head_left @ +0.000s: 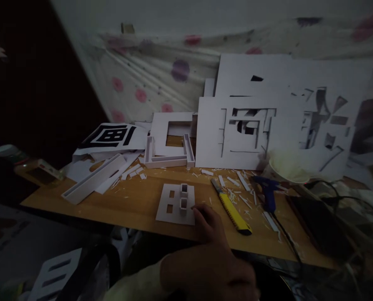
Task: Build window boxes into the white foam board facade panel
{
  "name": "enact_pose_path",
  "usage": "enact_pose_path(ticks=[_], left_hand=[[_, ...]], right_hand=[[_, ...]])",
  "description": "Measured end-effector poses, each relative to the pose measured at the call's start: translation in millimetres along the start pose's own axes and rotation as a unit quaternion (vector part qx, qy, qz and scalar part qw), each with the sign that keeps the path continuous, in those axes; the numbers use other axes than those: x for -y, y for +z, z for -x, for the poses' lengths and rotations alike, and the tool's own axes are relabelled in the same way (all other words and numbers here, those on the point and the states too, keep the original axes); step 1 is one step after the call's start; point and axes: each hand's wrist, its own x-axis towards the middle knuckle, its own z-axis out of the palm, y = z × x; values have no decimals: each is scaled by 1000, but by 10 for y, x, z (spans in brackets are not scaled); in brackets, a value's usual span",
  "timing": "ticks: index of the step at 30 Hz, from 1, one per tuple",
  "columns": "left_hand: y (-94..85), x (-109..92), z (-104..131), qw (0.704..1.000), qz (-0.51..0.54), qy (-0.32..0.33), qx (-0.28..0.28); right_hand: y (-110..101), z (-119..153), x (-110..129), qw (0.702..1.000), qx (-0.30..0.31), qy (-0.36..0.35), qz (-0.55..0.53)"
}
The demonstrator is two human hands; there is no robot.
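Observation:
A small white foam-board panel lies near the table's front edge. Two small hollow box pieces stand on its right half, and two rectangular holes are cut in its left half. My right hand is at the panel's right edge, fingers bent together and fingertips touching the panel beside the nearer box. From the lower left, in a pale sleeve, my left hand crosses over my right wrist; its fingers curl round there, dim and partly hidden. A yellow utility knife lies right of my right hand, its blade end pointing away.
A blue glue gun with a cord and a dark flat object lie at right. White scraps litter the table. Cut-out boards lean at the back. A white box strip and a bottle are left.

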Motion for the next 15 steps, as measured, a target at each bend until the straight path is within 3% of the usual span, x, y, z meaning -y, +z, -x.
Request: enact_pose_path(ticks=[2, 3, 5, 7, 9, 12, 15], left_hand=[[-112, 37, 202, 988, -59, -29, 139], [-244, 71, 293, 981, -116, -81, 133], [-592, 132, 441, 967, -191, -163, 38], [-935, 156, 532, 961, -188, -189, -79], [-1158, 153, 552, 953, -142, -167, -209], [-1187, 195, 449, 927, -37, -138, -346], [-994, 345, 260, 899, 121, -148, -395]], right_hand=[[14, 4, -22, 1000, 3, 5, -9], [23, 5, -33, 1000, 4, 7, -13], [42, 4, -52, 1000, 7, 10, -24], [52, 0, -63, 999, 9, 15, -36], [54, -5, -63, 999, 7, 22, -46], [48, -7, -54, 998, 2, 30, -61], [44, 1, -39, 997, -10, 34, -75]])
